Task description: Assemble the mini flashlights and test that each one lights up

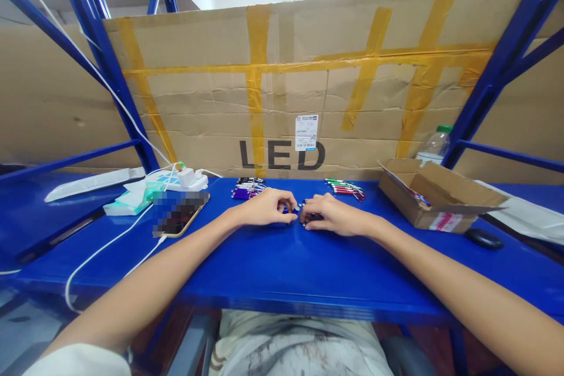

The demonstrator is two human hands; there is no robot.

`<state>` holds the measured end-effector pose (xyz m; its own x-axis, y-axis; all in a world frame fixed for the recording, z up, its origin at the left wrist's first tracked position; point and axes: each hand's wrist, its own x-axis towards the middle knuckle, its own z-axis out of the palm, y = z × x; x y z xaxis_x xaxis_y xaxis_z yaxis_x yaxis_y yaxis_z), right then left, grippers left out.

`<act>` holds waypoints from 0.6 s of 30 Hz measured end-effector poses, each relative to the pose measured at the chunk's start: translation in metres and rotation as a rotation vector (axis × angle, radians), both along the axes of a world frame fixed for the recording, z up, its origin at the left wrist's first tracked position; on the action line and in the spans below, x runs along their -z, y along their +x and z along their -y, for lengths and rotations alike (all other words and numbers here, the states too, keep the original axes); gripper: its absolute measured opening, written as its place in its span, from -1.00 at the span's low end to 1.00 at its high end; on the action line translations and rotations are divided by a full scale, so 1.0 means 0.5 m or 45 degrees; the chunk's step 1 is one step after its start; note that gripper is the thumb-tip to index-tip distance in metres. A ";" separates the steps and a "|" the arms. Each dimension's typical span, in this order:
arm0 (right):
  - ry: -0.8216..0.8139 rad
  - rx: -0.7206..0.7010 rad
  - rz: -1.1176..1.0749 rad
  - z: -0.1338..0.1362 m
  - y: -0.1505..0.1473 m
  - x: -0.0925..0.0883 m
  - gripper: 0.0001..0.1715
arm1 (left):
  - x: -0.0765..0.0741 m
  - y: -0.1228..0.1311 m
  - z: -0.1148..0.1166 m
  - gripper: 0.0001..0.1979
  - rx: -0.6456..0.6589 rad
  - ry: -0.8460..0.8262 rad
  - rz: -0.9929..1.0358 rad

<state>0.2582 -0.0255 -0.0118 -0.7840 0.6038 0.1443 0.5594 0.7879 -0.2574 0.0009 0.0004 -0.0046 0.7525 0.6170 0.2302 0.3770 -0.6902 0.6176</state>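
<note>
Both my hands rest on the blue table (282,270) near its far side, fingertips almost meeting. My left hand (268,207) is curled in a pinch on a small dark piece I cannot make out. My right hand (328,214) is curled too, gripping a small dark item with a metal end at its fingertips. Just behind my left hand lies a pile of small purple and black keychain lights (247,188). Behind my right hand lies a pile of red and green ones (346,189).
An open cardboard box (434,194) stands at the right with a plastic bottle (434,145) behind it and a black mouse (483,238) in front. A phone (178,214), tissue pack (127,202), power strip (178,179) and white cables lie at the left. A taped cardboard wall (282,88) closes the back.
</note>
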 end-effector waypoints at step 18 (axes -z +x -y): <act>0.313 0.146 -0.353 0.013 0.012 -0.018 -0.88 | 0.004 -0.001 -0.008 -0.73 -0.051 0.160 0.010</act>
